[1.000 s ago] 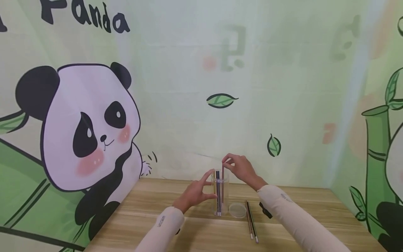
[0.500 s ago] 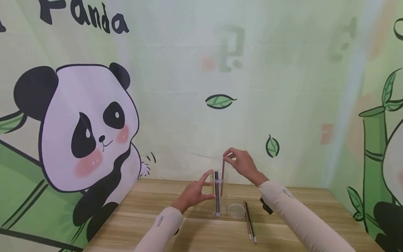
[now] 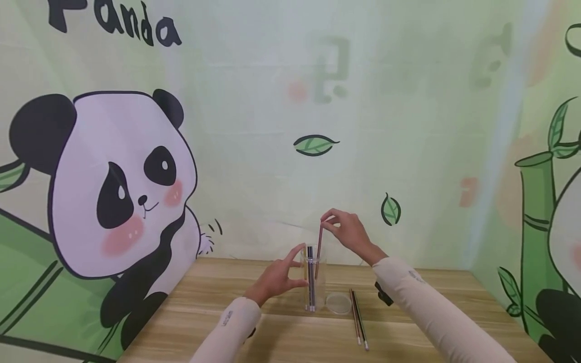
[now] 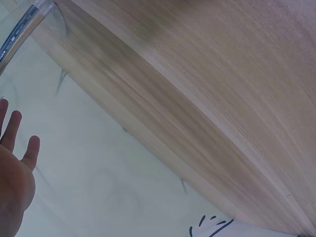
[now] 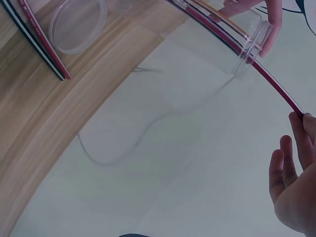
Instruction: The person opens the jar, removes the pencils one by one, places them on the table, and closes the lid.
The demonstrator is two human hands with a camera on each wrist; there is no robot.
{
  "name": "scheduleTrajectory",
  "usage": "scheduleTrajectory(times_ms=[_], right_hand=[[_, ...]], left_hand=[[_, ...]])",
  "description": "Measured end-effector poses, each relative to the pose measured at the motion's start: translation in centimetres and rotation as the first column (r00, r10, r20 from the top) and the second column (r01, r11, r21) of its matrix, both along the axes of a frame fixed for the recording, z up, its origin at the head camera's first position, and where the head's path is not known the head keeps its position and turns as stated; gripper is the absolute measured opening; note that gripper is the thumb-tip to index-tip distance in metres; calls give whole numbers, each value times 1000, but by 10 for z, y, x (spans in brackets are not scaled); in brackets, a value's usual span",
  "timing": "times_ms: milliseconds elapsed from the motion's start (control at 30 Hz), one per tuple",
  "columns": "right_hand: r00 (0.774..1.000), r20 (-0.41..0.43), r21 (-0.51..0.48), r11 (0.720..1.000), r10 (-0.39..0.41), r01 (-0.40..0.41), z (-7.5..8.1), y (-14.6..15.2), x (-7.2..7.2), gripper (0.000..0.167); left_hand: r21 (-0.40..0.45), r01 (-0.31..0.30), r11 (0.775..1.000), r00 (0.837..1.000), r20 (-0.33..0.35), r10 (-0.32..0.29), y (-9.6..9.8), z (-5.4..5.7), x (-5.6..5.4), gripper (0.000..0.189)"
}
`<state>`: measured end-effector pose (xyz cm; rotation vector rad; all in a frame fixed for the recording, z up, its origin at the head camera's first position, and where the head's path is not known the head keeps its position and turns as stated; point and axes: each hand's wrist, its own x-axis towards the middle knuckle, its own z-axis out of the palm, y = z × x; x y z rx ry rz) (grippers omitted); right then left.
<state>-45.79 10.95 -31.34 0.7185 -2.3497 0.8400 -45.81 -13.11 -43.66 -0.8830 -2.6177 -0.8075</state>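
Observation:
A tall clear plastic jar point(image 3: 321, 295) stands upright on the wooden table, several pencils point(image 3: 310, 285) leaning inside it. My left hand point(image 3: 276, 280) grips the jar from the left, thumb below and forefinger up at the rim. Above the mouth, my right hand point(image 3: 348, 233) pinches the top end of a red pencil point(image 3: 320, 245) between thumb and forefinger. That pencil runs down through the jar's mouth, its lower end partway inside and above the bottom. In the right wrist view the red pencil point(image 5: 279, 88) slants out past the clear rim point(image 5: 251, 49).
Right of the jar lies a round clear lid point(image 3: 339, 303). Beside it, a red pencil point(image 5: 43, 37) and a dark pencil point(image 5: 30, 38) lie side by side on the wooden table point(image 3: 281, 333). A panda-printed cloth backdrop point(image 3: 254, 176) hangs close behind the table.
My right hand has risen slightly, drawing the red pencil upward so that its lower end sits higher in the jar. The left hand keeps its hold on the jar.

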Motion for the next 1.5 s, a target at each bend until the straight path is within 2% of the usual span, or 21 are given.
scheduleTrajectory(times_ms=[333,667,867,1133,1333,1500], right_hand=[[1000,-1,-4,1000,-3,3,10,1,0,15],[999,-37,-13,1000,9,-10,19,2,3,14],[999,-33,-22,1000,9,-9,24,3,6,14],[1000,-26,-28,1000,1,-2,30,5,4,15],[1000,-26,-27,1000,4,-5,34,7,5,17],[1000,-23,-25,1000,4,-4,37,11,6,18]], left_hand=[[4,11,1000,1000,-17,-11,0,0,0,105],[2,18,1000,1000,-4,-18,-1,2,0,108],[1,24,1000,1000,-9,-24,-1,2,1,107],[-14,33,999,999,-24,-33,-1,3,-1,111],[-14,38,999,999,-17,-38,-2,3,0,108],[-14,18,1000,1000,4,-18,0,2,-1,106]])
